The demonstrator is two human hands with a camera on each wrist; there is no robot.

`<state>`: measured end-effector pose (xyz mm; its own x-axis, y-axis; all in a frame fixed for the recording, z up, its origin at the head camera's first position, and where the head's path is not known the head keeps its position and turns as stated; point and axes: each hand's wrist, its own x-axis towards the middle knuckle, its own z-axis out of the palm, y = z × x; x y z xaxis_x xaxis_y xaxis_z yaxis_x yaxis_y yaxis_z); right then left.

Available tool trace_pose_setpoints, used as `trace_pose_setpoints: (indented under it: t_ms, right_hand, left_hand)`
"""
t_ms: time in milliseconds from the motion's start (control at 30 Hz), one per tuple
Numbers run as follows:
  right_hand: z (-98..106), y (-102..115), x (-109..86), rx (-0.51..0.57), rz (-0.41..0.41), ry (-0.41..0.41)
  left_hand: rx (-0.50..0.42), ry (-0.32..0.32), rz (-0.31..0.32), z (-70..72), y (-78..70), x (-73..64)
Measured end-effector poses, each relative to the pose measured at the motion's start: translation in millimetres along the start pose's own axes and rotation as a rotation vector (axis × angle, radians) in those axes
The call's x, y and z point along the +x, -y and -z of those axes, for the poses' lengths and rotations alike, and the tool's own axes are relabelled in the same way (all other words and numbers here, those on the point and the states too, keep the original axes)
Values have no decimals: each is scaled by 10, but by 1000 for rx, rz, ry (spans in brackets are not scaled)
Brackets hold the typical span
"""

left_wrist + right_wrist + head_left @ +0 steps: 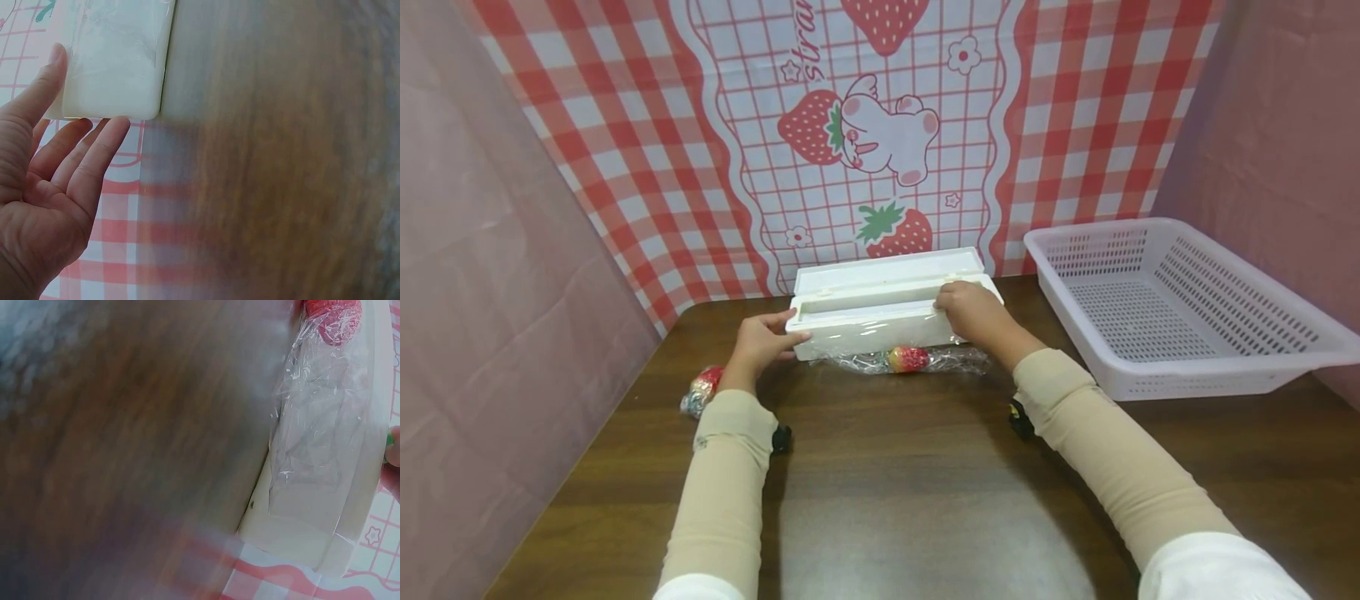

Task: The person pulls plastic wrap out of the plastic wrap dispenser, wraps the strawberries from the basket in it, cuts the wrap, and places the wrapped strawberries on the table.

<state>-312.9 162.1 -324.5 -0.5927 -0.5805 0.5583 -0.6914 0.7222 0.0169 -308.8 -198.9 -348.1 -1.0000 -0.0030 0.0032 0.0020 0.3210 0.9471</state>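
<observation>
A long white box stands at the back of the table with its lid raised; it looks like a cling film dispenser. Clear film hangs down its front. Below lies a red-and-yellow rounded item under crinkled film. My left hand holds the box's left end, thumb at the front, seen closer as the hand in the left wrist view. At the right part of the front rim, my right hand has curled fingers pinching a small green piece, mostly hidden.
A second wrapped red-and-yellow item lies beside my left wrist. To the right stands a white perforated plastic basket. Behind the box hangs a red-checked strawberry cloth. Bare brown tabletop lies between my forearms.
</observation>
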Motion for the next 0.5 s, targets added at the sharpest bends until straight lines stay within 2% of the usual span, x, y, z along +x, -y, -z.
trace_pose_setpoints:
  t_ms: [500]
  right_hand:
    - [-8,-46,-16,20,17,-10]
  left_hand:
    - [-5,0,-20,-3,9,-11]
